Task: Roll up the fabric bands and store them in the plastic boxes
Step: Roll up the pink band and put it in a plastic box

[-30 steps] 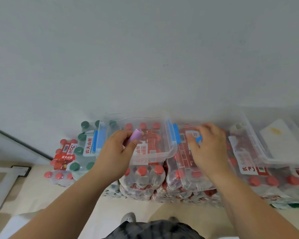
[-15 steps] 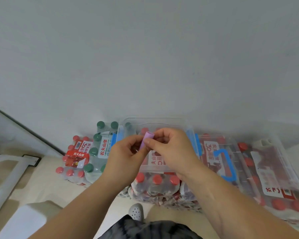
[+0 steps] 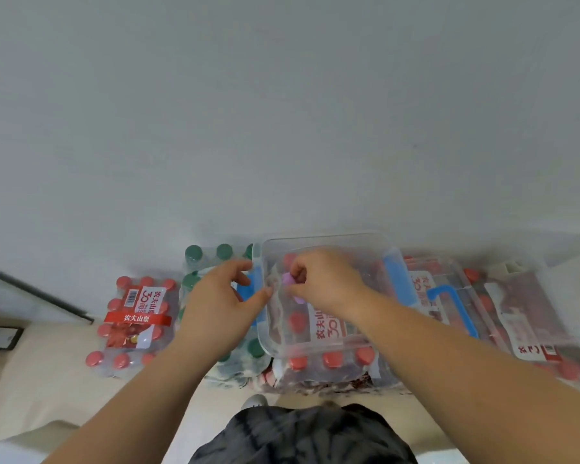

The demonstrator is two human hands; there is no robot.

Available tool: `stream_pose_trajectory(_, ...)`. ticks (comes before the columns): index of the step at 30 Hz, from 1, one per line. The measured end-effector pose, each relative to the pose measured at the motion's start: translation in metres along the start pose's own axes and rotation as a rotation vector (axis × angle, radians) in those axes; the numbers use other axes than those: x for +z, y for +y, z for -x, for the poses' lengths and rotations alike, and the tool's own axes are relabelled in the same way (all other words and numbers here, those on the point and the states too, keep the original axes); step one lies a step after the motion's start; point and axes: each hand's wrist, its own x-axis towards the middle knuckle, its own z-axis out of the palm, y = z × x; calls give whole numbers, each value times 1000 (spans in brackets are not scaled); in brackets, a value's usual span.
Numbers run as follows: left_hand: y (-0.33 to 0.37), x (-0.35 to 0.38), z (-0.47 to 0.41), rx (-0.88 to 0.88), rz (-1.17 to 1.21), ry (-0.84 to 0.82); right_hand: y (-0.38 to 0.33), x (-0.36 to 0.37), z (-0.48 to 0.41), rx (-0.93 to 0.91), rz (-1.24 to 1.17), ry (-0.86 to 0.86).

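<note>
A clear plastic box [image 3: 329, 348] with blue side latches sits open on top of shrink-wrapped bottle packs. My right hand [image 3: 325, 283] is inside the box at its left end, with thumb and fingers pinched on a small rolled purple fabric band [image 3: 288, 278]. My left hand [image 3: 221, 296] hovers just outside the box's left wall by the blue latch [image 3: 252, 289], fingers curled and apart, holding nothing.
A clear lid with a blue handle [image 3: 454, 308] lies to the right on more bottle packs, beside another clear box [image 3: 533, 296]. Red-capped [image 3: 133, 321] and green-capped [image 3: 211, 259] bottle packs stand at the left against a grey wall. A dark garment shows at the bottom.
The purple roll passed from my left hand to my right hand, which moved it down into the box. My left hand let go and now sits beside the box. The view shifted left.
</note>
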Motion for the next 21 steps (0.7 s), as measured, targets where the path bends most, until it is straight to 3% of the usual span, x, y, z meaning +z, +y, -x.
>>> stream_pose_trajectory(21, 1, 3, -3, -113, 149, -8, -2, 53, -35, 213, -358, 60)
